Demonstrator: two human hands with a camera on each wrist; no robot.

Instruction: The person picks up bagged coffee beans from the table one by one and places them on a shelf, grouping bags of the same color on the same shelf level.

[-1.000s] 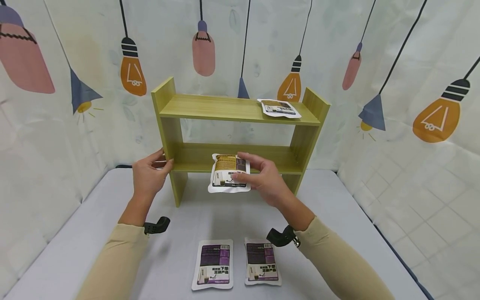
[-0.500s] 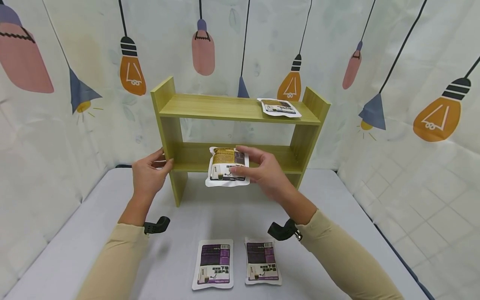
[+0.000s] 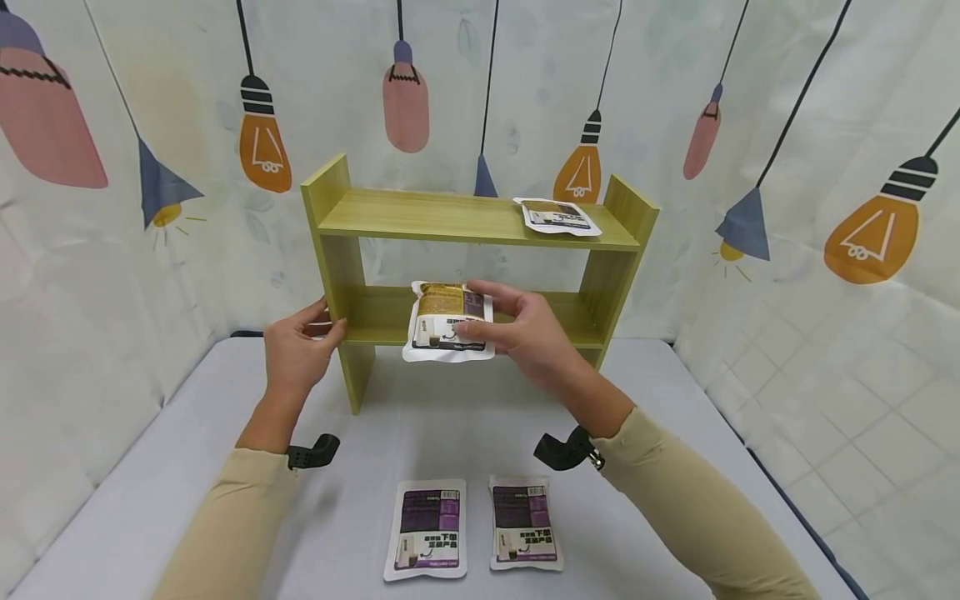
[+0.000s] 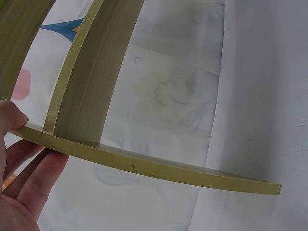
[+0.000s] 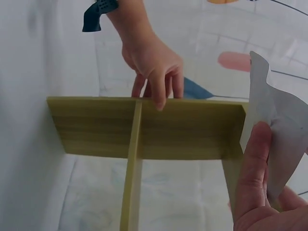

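Pouch [image 3: 448, 322] is held upright, long axis vertical, just in front of the shelf unit's [image 3: 480, 218] lower board, pinched at its right edge by right hand [image 3: 525, 337], thumb in front; left hand [image 3: 296, 350] grips the left upright, fingers curled round it.

pouch [image 5: 279, 139] cut by R edge | pouch print [image 3: 448, 327] too small | R fingers part hidden
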